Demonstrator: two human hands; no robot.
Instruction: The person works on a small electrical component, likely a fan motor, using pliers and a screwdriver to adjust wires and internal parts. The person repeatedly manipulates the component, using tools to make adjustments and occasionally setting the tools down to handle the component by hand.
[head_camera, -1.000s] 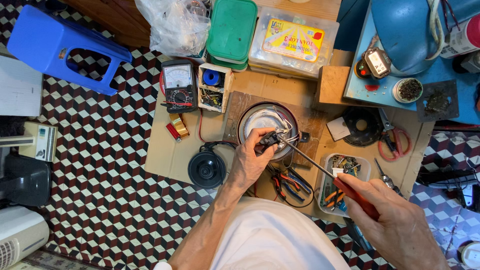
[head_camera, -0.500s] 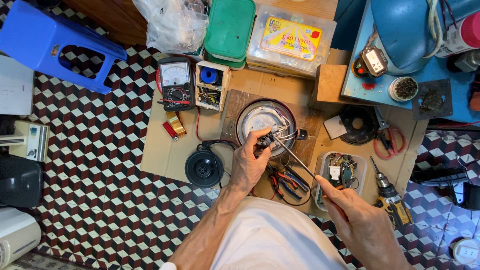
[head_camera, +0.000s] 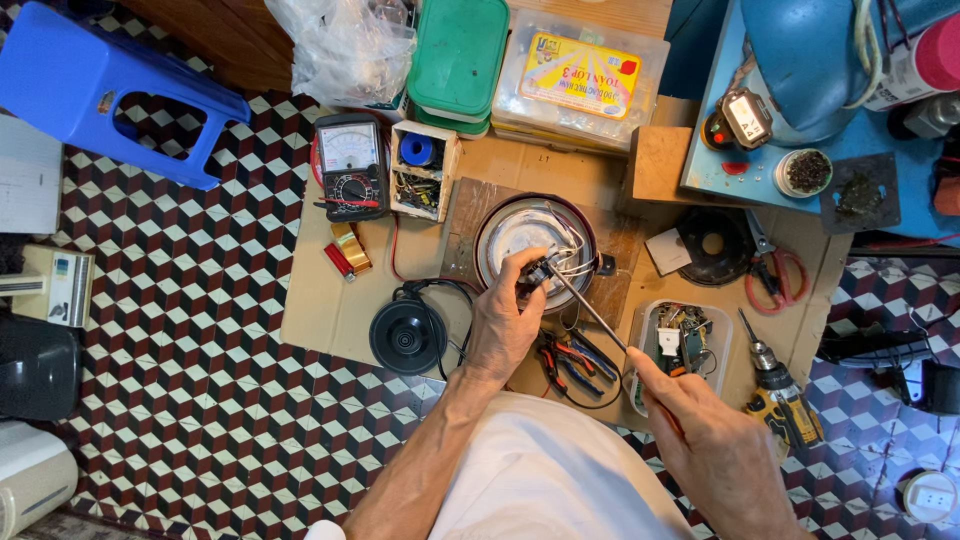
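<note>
A brown cardboard sheet (head_camera: 330, 300) lies on the checked floor with a round pot base (head_camera: 520, 235) on it — the left hand (head_camera: 505, 320) pinches a small black part (head_camera: 537, 272) there, and the right hand (head_camera: 715, 455) grips a long screwdriver (head_camera: 590, 310) touching it.

Bare cardboard sheet (head_camera: 320, 300) lies open left of the left hand (head_camera: 505, 325), broken only by the black round base (head_camera: 407, 336) and a lighter (head_camera: 338, 262). Right of the round appliance (head_camera: 535, 235), pliers (head_camera: 570, 360), parts tray (head_camera: 680, 340), scissors (head_camera: 770, 275) and drill (head_camera: 780, 395) crowd the way. Far side is walled by meter (head_camera: 350, 165), boxes (head_camera: 580, 75).
</note>
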